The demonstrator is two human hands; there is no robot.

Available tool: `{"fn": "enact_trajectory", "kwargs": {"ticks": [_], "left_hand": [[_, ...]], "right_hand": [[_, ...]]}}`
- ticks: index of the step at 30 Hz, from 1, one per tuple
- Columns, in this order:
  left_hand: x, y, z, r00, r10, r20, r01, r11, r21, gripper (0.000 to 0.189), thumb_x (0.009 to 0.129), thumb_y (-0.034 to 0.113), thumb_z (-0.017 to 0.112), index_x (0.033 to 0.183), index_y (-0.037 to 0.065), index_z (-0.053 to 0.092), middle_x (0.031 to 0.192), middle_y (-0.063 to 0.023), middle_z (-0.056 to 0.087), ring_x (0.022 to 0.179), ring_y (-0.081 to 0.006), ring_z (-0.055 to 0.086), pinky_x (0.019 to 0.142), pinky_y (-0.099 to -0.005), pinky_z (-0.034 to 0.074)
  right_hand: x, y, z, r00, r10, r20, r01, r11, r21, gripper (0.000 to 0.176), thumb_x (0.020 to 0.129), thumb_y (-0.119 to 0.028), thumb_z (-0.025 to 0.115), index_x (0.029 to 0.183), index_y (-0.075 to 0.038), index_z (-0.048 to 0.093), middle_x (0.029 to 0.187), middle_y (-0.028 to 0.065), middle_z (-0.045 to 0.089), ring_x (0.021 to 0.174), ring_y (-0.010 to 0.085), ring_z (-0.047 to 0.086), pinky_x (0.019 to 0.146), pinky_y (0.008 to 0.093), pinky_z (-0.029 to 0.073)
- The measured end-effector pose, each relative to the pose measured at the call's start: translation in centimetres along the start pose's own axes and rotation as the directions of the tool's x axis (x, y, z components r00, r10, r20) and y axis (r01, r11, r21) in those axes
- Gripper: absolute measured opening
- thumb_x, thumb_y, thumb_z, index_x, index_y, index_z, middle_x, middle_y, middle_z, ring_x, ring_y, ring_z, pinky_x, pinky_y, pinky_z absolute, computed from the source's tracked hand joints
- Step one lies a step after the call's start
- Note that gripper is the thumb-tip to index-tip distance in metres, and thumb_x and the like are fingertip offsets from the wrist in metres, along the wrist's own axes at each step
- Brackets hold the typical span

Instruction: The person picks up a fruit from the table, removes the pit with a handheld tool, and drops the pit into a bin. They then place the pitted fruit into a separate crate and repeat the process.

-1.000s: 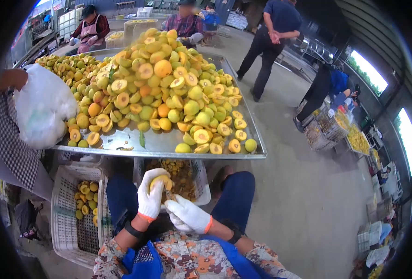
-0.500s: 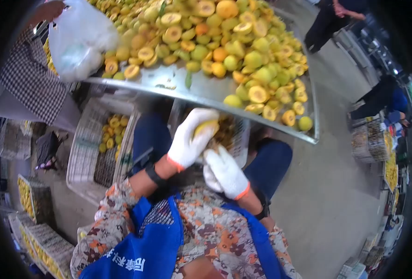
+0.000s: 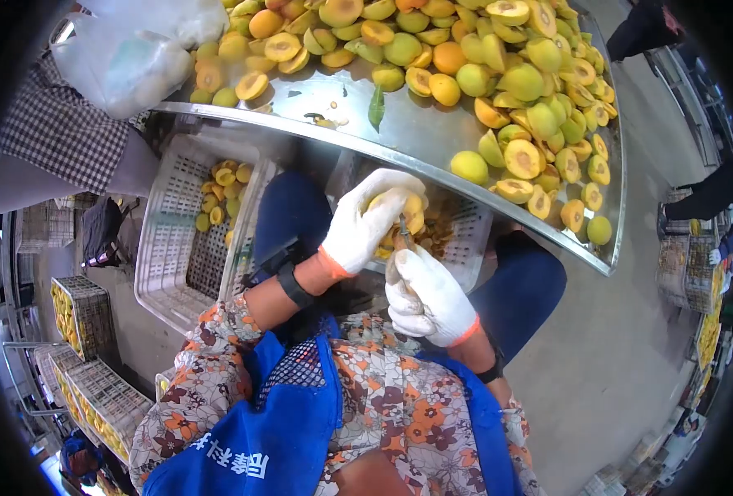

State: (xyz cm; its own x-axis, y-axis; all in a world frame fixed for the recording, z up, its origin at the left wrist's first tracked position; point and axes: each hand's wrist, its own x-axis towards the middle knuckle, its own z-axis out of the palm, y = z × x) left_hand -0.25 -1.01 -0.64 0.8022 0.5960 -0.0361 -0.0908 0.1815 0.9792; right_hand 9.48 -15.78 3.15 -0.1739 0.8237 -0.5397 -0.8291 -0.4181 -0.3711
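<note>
My left hand, in a white knit glove with an orange cuff, is closed around a yellow stone fruit half. In my right hand, gloved the same way, is a small pitting knife with a thin metal tip. That tip touches the fruit or lies right at it; its exact contact is hard to make out. Both hands are over my lap, just off the near edge of the metal table. Below them a white plastic crate holds fruit scraps, partly hidden by my gloves.
Heaped on the table are yellow-green fruit halves. A cloudy plastic bag lies at the table's left, beside a person in a checked garment. Left of my knee stands a crate with some fruit. Further crates line the floor.
The view has shifted, so the table and hands appear further right. The knife tip now shows at the fruit, which my left hand still holds.
</note>
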Motion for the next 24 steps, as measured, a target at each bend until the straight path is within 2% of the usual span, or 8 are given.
{"fn": "enact_trajectory", "kwargs": {"ticks": [6, 8, 10, 12, 16, 19, 21, 24], "left_hand": [[1.1, -1.5, -2.2, 0.999, -0.004, 0.046, 0.015, 0.969, -0.246, 0.03, 0.103, 0.023, 0.052, 0.12, -0.001, 0.06, 0.108, -0.0138, 0.069, 0.093, -0.0173, 0.067, 0.086, -0.0317, 0.055], [0.6, -1.7, -1.9, 0.989, 0.106, -0.103, -0.102, 0.994, 0.047, 0.028, 0.1, 0.016, 0.056, 0.122, 0.0, 0.06, 0.111, -0.0124, 0.069, 0.099, -0.0174, 0.067, 0.09, -0.0317, 0.054], [0.7, -1.9, -2.6, 0.994, 0.085, -0.062, -0.087, 0.995, -0.038, 0.028, 0.1, 0.018, 0.056, 0.122, 0.0, 0.06, 0.112, -0.0125, 0.068, 0.099, -0.0178, 0.066, 0.091, -0.032, 0.053], [0.9, -2.1, -3.7, 0.987, -0.03, 0.156, 0.088, 0.922, -0.376, 0.029, 0.101, 0.021, 0.056, 0.122, 0.002, 0.06, 0.11, -0.0144, 0.068, 0.098, -0.0196, 0.067, 0.092, -0.034, 0.053], [0.3, -3.2, -3.0, 0.988, 0.148, 0.047, -0.142, 0.983, -0.12, 0.031, 0.096, 0.015, 0.061, 0.125, 0.003, 0.061, 0.112, -0.008, 0.066, 0.107, -0.0136, 0.062, 0.098, -0.0314, 0.049], [0.3, -3.1, -2.1, 0.977, 0.207, 0.041, -0.204, 0.976, -0.071, 0.028, 0.1, 0.02, 0.06, 0.123, 0.004, 0.06, 0.118, -0.0136, 0.065, 0.104, -0.0221, 0.066, 0.096, -0.0372, 0.052], [0.4, -2.3, -1.7, 0.978, 0.035, 0.207, 0.071, 0.873, -0.482, 0.032, 0.1, 0.026, 0.06, 0.121, 0.003, 0.06, 0.116, -0.0157, 0.066, 0.101, -0.0237, 0.067, 0.093, -0.0385, 0.054], [1.1, -1.7, -1.7, 0.91, 0.149, 0.387, 0.071, 0.864, -0.499, 0.038, 0.099, 0.033, 0.061, 0.121, 0.002, 0.06, 0.114, -0.0176, 0.067, 0.099, -0.0251, 0.067, 0.09, -0.039, 0.054]], "right_hand": [[1.9, -0.5, -0.2, 0.994, 0.098, 0.055, -0.104, 0.988, 0.111, 0.027, 0.108, -0.038, 0.047, 0.1, -0.014, 0.055, 0.061, -0.0047, 0.037, 0.04, 0.0059, 0.028, 0.038, 0.0226, 0.023], [2.5, -0.4, -0.6, 0.973, 0.158, 0.17, -0.192, 0.959, 0.21, 0.029, 0.109, -0.04, 0.043, 0.103, -0.015, 0.056, 0.06, -0.0041, 0.037, 0.038, 0.0067, 0.029, 0.039, 0.0228, 0.022], [3.0, -0.1, -0.6, 0.967, 0.166, 0.195, -0.204, 0.96, 0.191, 0.031, 0.11, -0.041, 0.039, 0.105, -0.017, 0.058, 0.058, -0.0042, 0.037, 0.037, 0.0068, 0.029, 0.039, 0.0233, 0.022], [3.0, 0.2, -0.6, 0.958, 0.164, 0.235, -0.223, 0.942, 0.252, 0.033, 0.11, -0.043, 0.037, 0.107, -0.018, 0.058, 0.058, -0.0046, 0.037, 0.037, 0.0069, 0.029, 0.039, 0.024, 0.023], [3.0, 1.0, -1.5, 0.93, 0.128, 0.344, -0.234, 0.928, 0.288, 0.039, 0.11, -0.046, 0.034, 0.11, -0.018, 0.06, 0.057, -0.0047, 0.037, 0.035, 0.0069, 0.028, 0.036, 0.0244, 0.023], [2.4, 1.3, -1.9, 0.929, 0.098, 0.357, -0.216, 0.926, 0.309, 0.042, 0.11, -0.047, 0.033, 0.111, -0.016, 0.061, 0.057, -0.0051, 0.036, 0.034, 0.006, 0.027, 0.036, 0.0236, 0.022], [1.8, 1.3, -1.7, 0.924, 0.072, 0.374, -0.2, 0.928, 0.315, 0.042, 0.11, -0.047, 0.033, 0.111, -0.016, 0.061, 0.058, -0.0053, 0.036, 0.034, 0.0056, 0.027, 0.036, 0.0232, 0.022], [0.7, 1.8, -1.3, 0.921, 0.046, 0.387, -0.184, 0.926, 0.329, 0.043, 0.11, -0.047, 0.033, 0.111, -0.015, 0.06, 0.058, -0.0058, 0.035, 0.034, 0.0049, 0.027, 0.036, 0.0231, 0.021]]}}
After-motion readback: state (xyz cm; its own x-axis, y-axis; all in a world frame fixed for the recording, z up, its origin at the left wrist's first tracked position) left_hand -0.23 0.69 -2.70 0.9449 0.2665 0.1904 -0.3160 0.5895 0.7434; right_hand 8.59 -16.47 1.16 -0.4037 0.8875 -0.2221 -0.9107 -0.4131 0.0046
